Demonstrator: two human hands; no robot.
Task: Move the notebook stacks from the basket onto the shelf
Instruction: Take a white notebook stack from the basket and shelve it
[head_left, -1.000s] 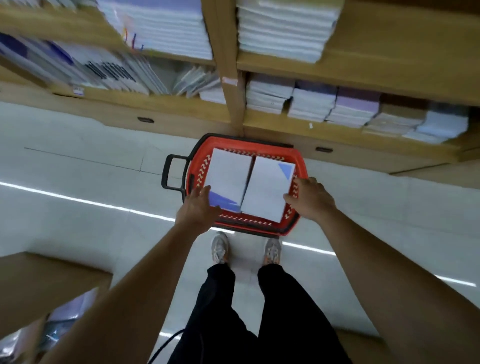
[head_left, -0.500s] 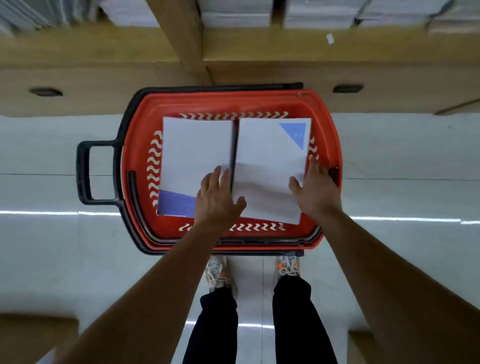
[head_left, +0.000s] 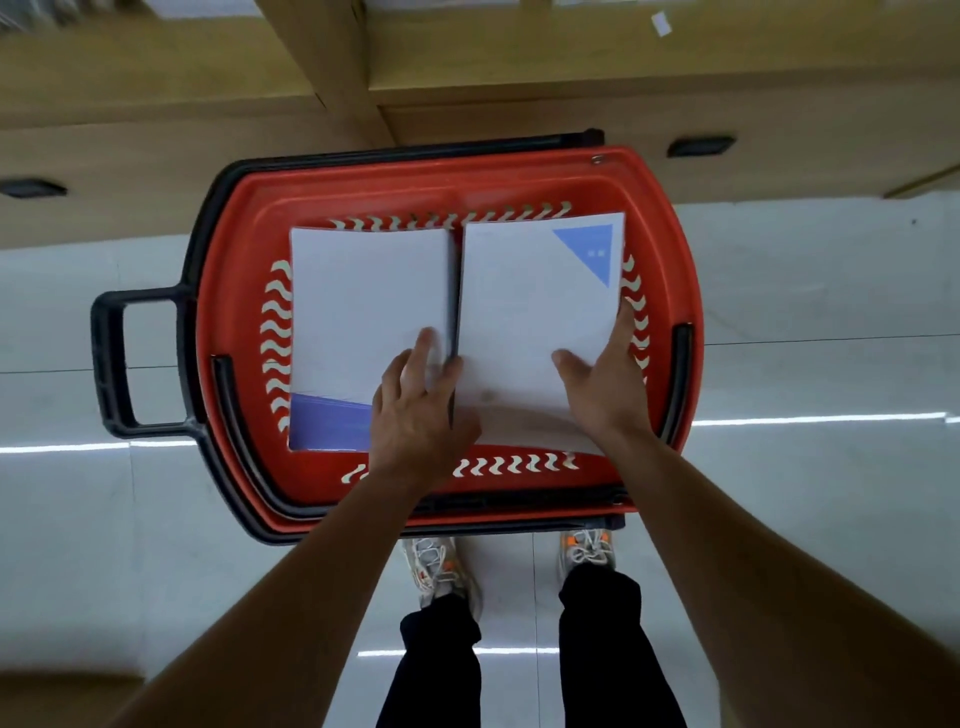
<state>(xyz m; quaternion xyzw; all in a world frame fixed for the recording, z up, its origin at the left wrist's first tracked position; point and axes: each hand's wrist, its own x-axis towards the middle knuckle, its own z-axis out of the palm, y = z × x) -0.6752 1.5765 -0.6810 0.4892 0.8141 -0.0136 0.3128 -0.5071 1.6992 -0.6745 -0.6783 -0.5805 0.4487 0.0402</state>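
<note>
While the person stands on the near side of the basket (head_left: 467, 171), shoes (head_left: 439, 566) just below its near rim, both arms reach down into it.

- **L hand** (head_left: 415, 405): lies over the seam between the two notebook stacks. Fingers fairly straight on the inner edge of the L stack (head_left: 358, 301), thumb across onto the R stack (head_left: 524, 312). Nothing gripped, as far as seen.
- **R hand** (head_left: 602, 384): spread wide at the R stack's outer edge, thumb on the top cover, fingers along the side next to the basket wall. Cannot tell if the fingertips hook under.
- **Stacks:** both lie flat inside the basket, side by side w/ a thin gap, filling its middle.
- **Shelf** (head_left: 519, 67): wooden, beyond the basket's far rim. Only the lower front shows, and the boards above are cropped.
- **Progress (judged):** early. The hands bracket the R stack, so the 1st pickup looks in prep, with no lift yet.
- **Left to do:** raise the R stack and set it on the shelf, then do the same for the L stack.
</note>
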